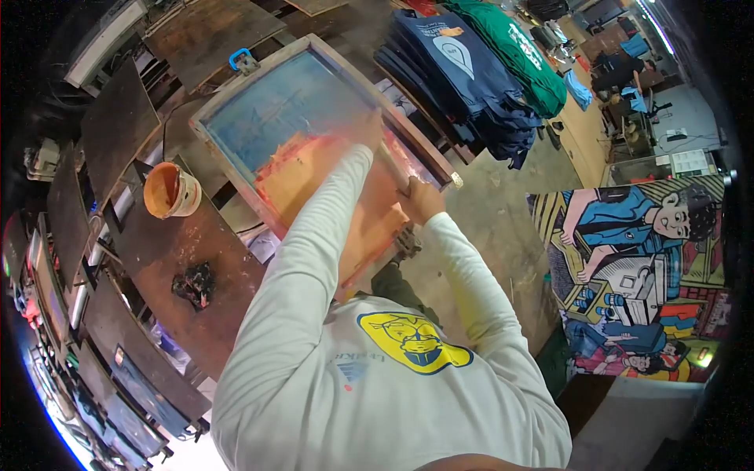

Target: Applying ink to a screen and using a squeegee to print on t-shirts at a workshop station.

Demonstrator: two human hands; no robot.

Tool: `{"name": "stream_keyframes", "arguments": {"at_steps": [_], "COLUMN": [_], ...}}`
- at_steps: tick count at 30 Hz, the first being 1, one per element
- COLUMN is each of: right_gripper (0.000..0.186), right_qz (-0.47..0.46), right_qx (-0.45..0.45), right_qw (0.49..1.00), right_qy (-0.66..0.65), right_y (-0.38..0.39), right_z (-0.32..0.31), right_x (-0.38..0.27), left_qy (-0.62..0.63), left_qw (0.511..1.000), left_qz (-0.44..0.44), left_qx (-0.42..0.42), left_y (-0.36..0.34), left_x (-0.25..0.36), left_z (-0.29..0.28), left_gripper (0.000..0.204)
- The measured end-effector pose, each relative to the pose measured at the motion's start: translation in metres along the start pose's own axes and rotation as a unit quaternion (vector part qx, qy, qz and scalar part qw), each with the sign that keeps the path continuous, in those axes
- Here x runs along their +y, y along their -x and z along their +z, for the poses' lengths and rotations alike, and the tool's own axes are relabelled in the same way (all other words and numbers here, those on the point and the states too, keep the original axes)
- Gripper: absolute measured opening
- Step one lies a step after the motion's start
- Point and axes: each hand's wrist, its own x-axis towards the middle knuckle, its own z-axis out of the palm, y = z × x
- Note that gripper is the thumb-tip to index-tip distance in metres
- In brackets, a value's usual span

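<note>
A wooden-framed printing screen [279,90] with blue mesh and orange-red ink [289,177] spans the upper middle, tilted in my view. My left hand [357,129] is motion-blurred over the mesh near its right side, fingers indistinct. Lower and to the right, my right hand [421,200] has its fingers wrapped on a long blurred bar [393,165], apparently a squeegee, lying across the screen. A metal clamp [406,239] shows just below that hand, and a small blue clamp [242,61] sits at the screen's top edge.
An orange-stained bucket [171,190] and dark crumpled lump [193,284] sit on a brown board [157,247]. More boards [78,180] line the left. Stacked navy shirts [463,94] and green shirts [514,51] lie upper right. A painted panel [628,267] stands at right above concrete floor [495,204].
</note>
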Motion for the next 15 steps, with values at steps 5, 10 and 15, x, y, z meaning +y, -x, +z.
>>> {"name": "stream_keyframes", "arguments": {"at_steps": [5, 10, 15], "right_gripper": [0.038, 0.029, 0.031], "right_qz": [-0.007, -0.066, -0.115], "right_qx": [-0.049, -0.037, -0.08], "right_qw": [0.999, 0.995, 0.988], "right_qy": [-0.004, -0.066, -0.066], "right_y": [-0.001, 0.035, 0.068], "right_z": [0.014, 0.037, 0.049], "right_x": [0.004, -0.031, -0.061], "left_qy": [-0.102, -0.079, -0.112], "left_qw": [0.992, 0.989, 0.982], "left_qz": [0.04, 0.074, 0.065], "left_qx": [0.066, 0.097, 0.141], "left_y": [0.0, 0.043, 0.1], "left_x": [-0.022, -0.019, 0.006], "left_z": [-0.013, -0.078, -0.131], "left_gripper": [0.042, 0.038, 0.037]}}
